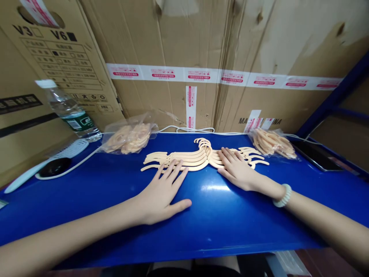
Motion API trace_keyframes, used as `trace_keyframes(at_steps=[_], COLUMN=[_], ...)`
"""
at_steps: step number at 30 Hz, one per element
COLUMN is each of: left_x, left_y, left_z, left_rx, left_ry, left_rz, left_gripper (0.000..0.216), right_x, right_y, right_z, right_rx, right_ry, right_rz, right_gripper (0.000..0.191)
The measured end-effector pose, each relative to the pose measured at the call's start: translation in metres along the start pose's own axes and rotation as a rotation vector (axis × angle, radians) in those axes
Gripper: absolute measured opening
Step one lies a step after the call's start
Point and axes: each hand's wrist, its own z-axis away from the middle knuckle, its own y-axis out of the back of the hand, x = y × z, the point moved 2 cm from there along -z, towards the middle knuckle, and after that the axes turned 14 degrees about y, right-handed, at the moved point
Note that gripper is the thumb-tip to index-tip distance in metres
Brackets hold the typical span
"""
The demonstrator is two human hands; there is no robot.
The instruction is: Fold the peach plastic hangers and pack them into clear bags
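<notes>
Several cream-coloured clothes hangers (pixel 196 161) lie overlapped in a row on the blue table, their hooks bunched at the top middle. My left hand (pixel 165 192) lies flat, with spread fingertips touching the lower left arms of the hangers and the thumb out to the right. Over the right arms of the hangers rests my right hand (pixel 238 167), palm down and fingers extended, covering part of them. Neither hand grips anything. A pale beaded bracelet (pixel 283 195) circles my right wrist.
Clear bags of similar cream pieces lie behind on the left (pixel 129 136) and right (pixel 272 142). At left are a water bottle (pixel 72 111), a pale blue brush-like tool (pixel 49 163) and a black mouse (pixel 56 166). A dark phone (pixel 315 154) lies right. Cardboard boxes (pixel 173 42) wall the back.
</notes>
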Motion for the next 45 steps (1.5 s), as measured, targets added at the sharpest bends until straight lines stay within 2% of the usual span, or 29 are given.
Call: trace_keyframes(at_steps=[4,10,20,28,33,36,39,42,45], left_x=[-0.008,-0.023,-0.029,-0.031,-0.033,-0.028,-0.017,-0.008,-0.010], left_y=[0.008,0.008,0.004,0.003,0.005,0.008,0.011,0.014,0.016], left_z=[-0.017,-0.038,-0.058,-0.056,-0.055,-0.048,-0.036,-0.023,-0.018], left_rx=[-0.055,-0.115,-0.056,-0.015,0.009,0.033,0.055,0.064,0.102], left_ry=[0.037,0.088,0.059,0.060,0.047,0.036,-0.040,-0.141,-0.182], left_rz=[0.023,0.021,0.044,0.052,0.088,0.126,0.192,0.292,0.415], left_gripper=[0.090,0.092,0.092,0.092,0.093,0.085,0.076,0.066,0.055], right_x=[0.012,0.025,0.045,0.041,0.031,0.022,0.015,0.014,0.019], right_y=[-0.001,-0.003,-0.006,0.001,0.011,0.018,0.025,0.028,0.026], right_z=[-0.022,-0.044,-0.056,-0.054,-0.035,-0.018,-0.004,0.000,0.000], right_rx=[-0.054,-0.075,-0.097,-0.086,-0.005,0.045,0.088,0.164,0.228], right_ry=[-0.034,-0.061,-0.081,-0.091,-0.044,0.004,0.026,0.015,0.032], right_rz=[-0.038,-0.063,-0.052,-0.025,0.046,0.099,0.120,0.127,0.075], right_gripper=[0.077,0.078,0.077,0.077,0.076,0.071,0.061,0.051,0.042])
